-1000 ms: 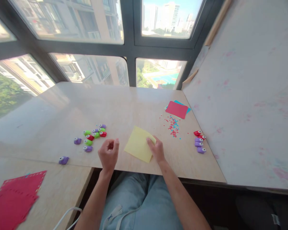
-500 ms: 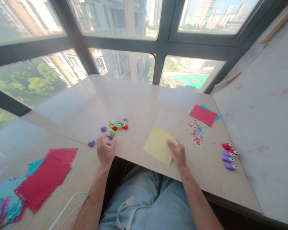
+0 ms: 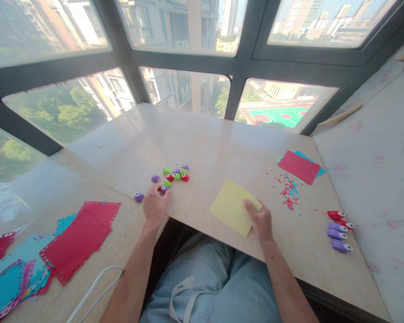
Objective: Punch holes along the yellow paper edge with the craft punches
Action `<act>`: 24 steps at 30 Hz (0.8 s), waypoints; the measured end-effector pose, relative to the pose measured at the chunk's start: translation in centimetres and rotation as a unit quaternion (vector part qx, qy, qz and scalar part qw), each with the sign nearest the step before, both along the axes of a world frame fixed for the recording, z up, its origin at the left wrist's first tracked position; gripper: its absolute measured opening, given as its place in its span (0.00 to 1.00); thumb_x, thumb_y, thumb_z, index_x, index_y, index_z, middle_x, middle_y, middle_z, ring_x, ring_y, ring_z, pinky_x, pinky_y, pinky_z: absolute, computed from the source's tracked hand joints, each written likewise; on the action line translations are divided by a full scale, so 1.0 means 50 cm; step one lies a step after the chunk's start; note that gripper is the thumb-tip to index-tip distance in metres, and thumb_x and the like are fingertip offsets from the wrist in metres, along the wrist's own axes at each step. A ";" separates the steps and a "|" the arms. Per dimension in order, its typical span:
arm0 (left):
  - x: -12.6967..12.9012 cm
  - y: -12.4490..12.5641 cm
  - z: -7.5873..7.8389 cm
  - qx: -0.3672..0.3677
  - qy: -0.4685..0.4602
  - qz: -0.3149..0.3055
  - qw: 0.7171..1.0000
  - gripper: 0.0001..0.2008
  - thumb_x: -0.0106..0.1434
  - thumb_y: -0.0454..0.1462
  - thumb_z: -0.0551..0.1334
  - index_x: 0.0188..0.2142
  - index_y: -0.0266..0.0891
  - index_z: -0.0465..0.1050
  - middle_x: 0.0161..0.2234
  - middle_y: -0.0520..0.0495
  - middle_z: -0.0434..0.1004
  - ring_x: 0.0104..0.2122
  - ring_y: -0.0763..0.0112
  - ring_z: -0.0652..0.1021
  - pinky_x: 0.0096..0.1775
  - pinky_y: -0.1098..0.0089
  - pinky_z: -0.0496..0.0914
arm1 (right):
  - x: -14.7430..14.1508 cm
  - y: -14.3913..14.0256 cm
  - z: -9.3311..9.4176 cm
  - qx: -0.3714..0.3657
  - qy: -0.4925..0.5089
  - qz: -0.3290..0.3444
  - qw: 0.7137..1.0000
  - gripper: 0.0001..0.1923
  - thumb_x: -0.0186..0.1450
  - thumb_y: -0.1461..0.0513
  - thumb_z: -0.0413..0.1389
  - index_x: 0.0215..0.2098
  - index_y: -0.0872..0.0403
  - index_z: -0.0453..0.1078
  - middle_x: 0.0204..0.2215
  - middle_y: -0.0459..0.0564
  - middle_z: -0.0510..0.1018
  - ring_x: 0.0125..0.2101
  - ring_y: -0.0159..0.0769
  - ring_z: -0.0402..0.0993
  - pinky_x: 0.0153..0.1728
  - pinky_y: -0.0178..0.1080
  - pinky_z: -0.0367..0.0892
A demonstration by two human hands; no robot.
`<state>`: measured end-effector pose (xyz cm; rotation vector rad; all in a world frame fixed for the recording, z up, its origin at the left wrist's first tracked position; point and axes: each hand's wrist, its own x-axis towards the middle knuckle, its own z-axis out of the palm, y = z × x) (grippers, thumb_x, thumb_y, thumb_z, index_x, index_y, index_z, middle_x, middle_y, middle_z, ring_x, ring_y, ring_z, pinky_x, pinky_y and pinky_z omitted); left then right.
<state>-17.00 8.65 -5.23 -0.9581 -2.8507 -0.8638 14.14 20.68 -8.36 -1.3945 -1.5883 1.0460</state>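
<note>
My right hand (image 3: 261, 220) pinches the right edge of a yellow sheet of paper (image 3: 232, 207), thumb on top, with the sheet near the table's front edge. At the near end of a cluster of small eye-shaped craft punches, my left hand (image 3: 155, 204) has its fingers curled round a red craft punch (image 3: 159, 188), mostly hidden by them. Close to its thumb sits a purple punch (image 3: 164, 189). The cluster also holds green punches (image 3: 177, 176) and another red punch (image 3: 185, 177). Two purple punches, one nearer (image 3: 139, 197) and one farther (image 3: 155, 178), stand apart on the left.
Red and blue paper bits (image 3: 290, 193) lie scattered on the right, below a red card (image 3: 299, 167) on blue ones. Several punches (image 3: 338, 237) line the wall side. Edge-punched red sheets (image 3: 77, 237), blue sheets (image 3: 6, 287) and a white cable (image 3: 94, 285) lie on the left.
The view has shifted left, so things appear farther right. A red punch now shows at my left fingertips. My right hand still holds the yellow paper.
</note>
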 end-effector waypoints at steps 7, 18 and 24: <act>0.017 -0.013 -0.012 0.003 -0.017 -0.060 0.998 0.18 0.56 0.38 0.61 0.47 0.39 0.74 0.33 0.44 0.79 0.34 0.58 0.79 0.40 0.63 0.71 | 0.002 0.003 0.013 -0.021 0.023 0.012 0.999 0.27 0.58 0.42 0.58 0.38 0.57 0.76 0.28 0.54 0.81 0.27 0.43 0.75 0.24 0.38 0.70; 0.035 0.012 -0.038 0.078 -0.075 -0.233 0.967 0.14 0.60 0.37 0.61 0.45 0.40 0.76 0.41 0.45 0.80 0.41 0.61 0.78 0.45 0.62 0.72 | 0.023 0.026 0.014 -0.089 0.047 0.080 0.992 0.25 0.56 0.44 0.62 0.37 0.57 0.76 0.33 0.57 0.83 0.30 0.44 0.78 0.26 0.41 0.72; 0.080 0.066 -0.033 0.086 -0.143 -0.335 0.927 0.13 0.59 0.35 0.62 0.44 0.40 0.76 0.42 0.44 0.81 0.39 0.64 0.79 0.40 0.65 0.73 | 0.034 0.039 0.017 -0.137 0.075 0.100 0.983 0.26 0.53 0.45 0.65 0.37 0.58 0.76 0.33 0.57 0.83 0.29 0.44 0.79 0.26 0.41 0.73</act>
